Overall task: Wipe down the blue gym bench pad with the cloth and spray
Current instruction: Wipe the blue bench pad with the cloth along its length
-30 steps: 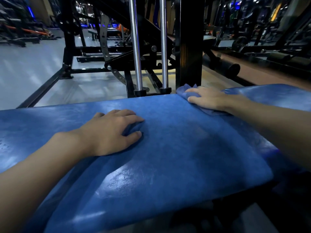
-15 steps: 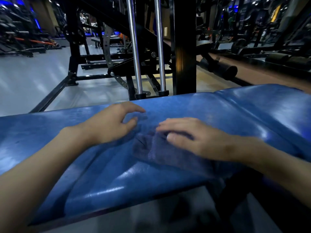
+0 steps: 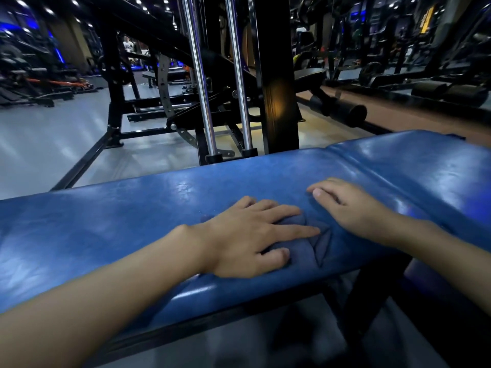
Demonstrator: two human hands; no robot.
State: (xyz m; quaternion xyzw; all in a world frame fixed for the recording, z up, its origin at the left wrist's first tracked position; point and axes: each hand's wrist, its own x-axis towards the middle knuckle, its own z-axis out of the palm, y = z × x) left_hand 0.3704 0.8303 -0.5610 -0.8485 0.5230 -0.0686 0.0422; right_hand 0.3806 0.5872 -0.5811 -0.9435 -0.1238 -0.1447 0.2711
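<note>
across the middle of the view runs the blue bench pad (image 3: pixel 106 227), a glossy worktop with a seam (image 3: pixel 372 171) toward its right end. on it, near the front edge, lies a crumpled blue cloth (image 3: pixel 305 248), close in colour to the pad and creased into folds. the left hand (image 3: pixel 247 240) lies flat over the cloth's left part, fingers spread and stretched out, palm pressing down rather than gripping. the right hand (image 3: pixel 353 205) rests just beside the cloth on its right, fingers loosely extended on the bare pad, holding nothing; whether its heel touches the cloth's edge i cannot tell. both forearms are bare. beyond the pad stand two chrome guide rods (image 3: pixel 202 83) and a black upright post (image 3: pixel 276 75) on a grey floor (image 3: pixel 39 144), with more gym machines blurred in the dim background.
</note>
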